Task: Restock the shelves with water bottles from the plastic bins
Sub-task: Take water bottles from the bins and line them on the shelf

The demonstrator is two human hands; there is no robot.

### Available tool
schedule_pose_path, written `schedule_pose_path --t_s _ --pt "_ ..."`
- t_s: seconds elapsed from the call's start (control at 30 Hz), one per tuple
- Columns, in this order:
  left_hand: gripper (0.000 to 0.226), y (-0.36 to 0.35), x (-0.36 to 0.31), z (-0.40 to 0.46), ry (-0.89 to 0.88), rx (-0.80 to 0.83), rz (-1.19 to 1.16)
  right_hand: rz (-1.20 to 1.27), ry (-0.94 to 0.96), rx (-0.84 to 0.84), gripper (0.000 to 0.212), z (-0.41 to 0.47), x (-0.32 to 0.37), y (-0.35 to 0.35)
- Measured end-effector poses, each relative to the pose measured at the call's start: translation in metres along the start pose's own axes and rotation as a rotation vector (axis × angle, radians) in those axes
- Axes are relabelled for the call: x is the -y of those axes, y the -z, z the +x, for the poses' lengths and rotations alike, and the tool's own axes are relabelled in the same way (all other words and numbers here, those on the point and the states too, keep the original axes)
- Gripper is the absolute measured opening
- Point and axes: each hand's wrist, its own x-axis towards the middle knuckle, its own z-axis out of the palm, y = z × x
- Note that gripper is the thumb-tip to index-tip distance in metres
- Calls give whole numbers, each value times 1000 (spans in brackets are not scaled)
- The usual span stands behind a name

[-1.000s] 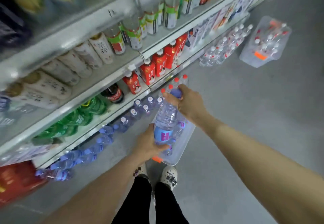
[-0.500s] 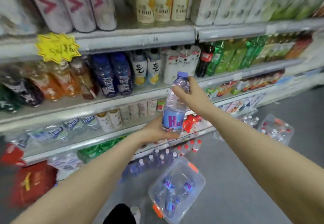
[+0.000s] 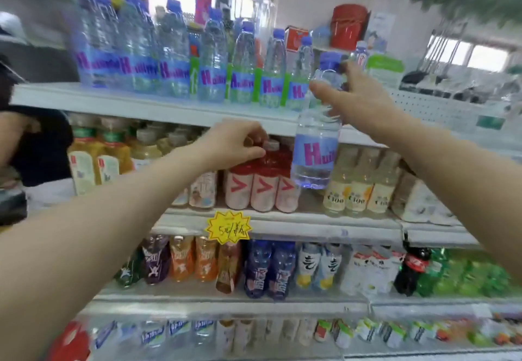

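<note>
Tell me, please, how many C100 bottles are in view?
3, side by side on the second shelf: left bottle, middle bottle, right bottle. Others may hide behind.
</note>
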Motion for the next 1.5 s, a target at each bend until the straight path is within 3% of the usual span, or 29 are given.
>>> schedule_pose_path --t_s 0.2,0.47,0.63,0.83,1.2,1.5 --pt "45 73 59 42 109 -216 195 121 43 -115 72 98 54 -23" --pt "62 80 122 90 276 -151 218 46 8 -172 60 177 55 -79" --pt "81 65 131 119 344 -98 104 -3 -16 -159 67 204 43 -116" --pt "105 51 136 145 388 -154 29 -15 -33 -133 71 232 35 -140" --pt "88 46 141 148 379 -214 -54 -248 82 -195 66 251 31 -147" --pt "92 45 142 146 376 -204 -41 -303 107 -255 60 255 35 -157"
